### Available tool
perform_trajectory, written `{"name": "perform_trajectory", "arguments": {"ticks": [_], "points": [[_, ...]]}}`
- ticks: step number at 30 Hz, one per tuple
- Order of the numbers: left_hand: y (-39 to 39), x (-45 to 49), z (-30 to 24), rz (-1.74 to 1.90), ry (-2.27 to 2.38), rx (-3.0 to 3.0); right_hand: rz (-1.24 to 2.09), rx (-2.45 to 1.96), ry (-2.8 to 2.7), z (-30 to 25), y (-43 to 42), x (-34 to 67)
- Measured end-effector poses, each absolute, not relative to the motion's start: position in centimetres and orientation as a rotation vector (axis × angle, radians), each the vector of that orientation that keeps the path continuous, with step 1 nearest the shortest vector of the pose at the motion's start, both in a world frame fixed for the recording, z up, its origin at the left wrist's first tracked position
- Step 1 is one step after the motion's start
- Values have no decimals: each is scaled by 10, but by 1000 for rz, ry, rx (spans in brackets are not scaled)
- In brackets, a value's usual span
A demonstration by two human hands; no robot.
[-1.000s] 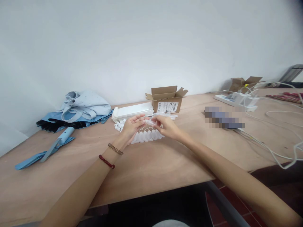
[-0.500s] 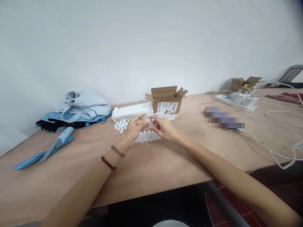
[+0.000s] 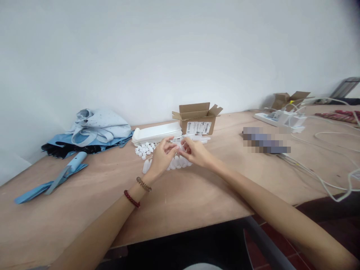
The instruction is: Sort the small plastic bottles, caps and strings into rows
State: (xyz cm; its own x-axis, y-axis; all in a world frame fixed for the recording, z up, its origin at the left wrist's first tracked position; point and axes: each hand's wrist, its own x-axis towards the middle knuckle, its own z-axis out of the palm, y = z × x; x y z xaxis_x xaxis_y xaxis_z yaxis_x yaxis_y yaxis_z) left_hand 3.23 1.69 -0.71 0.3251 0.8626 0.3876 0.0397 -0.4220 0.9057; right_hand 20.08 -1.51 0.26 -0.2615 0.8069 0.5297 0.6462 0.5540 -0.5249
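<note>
Both of my hands meet over the table at a small translucent plastic bottle (image 3: 179,144), partly hidden by the fingers. My left hand (image 3: 161,157), with two beaded bracelets at the wrist, has its thumb and curved fingers closed at the bottle's left side. From the other side, my right hand (image 3: 195,152) pinches it between thumb and fingers. Below the hands lie several similar translucent bottles (image 3: 177,162) in a row, and one more bottle (image 3: 146,166) shows left of my left hand. A heap of small white caps (image 3: 144,150) lies beside that hand.
Behind the hands are a stack of flat white sleeves (image 3: 157,132), an open cardboard box (image 3: 198,122) and more clear tubes (image 3: 204,138). Blue fabric (image 3: 98,127) and a folded umbrella (image 3: 67,172) lie left. A blurred device (image 3: 266,140), cables and a power strip (image 3: 267,119) lie right.
My left hand has shifted slightly right and turned, uncovering a bottle at the left of the row. My right hand stays nearly in place at the held bottle.
</note>
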Motion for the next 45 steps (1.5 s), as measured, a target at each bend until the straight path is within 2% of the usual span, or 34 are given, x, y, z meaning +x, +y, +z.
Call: {"name": "perform_trajectory", "arguments": {"ticks": [10,18,21,26,29,33,39,45], "points": [[16,33,2,1106,784,1360,250,-1173,-1999,5,-19,198],[20,32,-4,1013,749,1444,230,-1176,-2000,4,-18,197],[20,30,-2,1033,856,1609,214,-1195,-1974,5,-16,200],[14,28,-1,1184,894,2517,270,-1258,-1906,11,-16,204],[10,32,-1,1200,852,2809,341,-1297,-1833,16,-19,204],[9,40,1,1251,827,2874,335,-1342,-1781,19,-20,206],[15,56,7,1134,722,2895,284,-1416,-1746,12,-14,220],[23,88,17,999,678,2878,465,-1375,-1605,8,-10,249]]}}
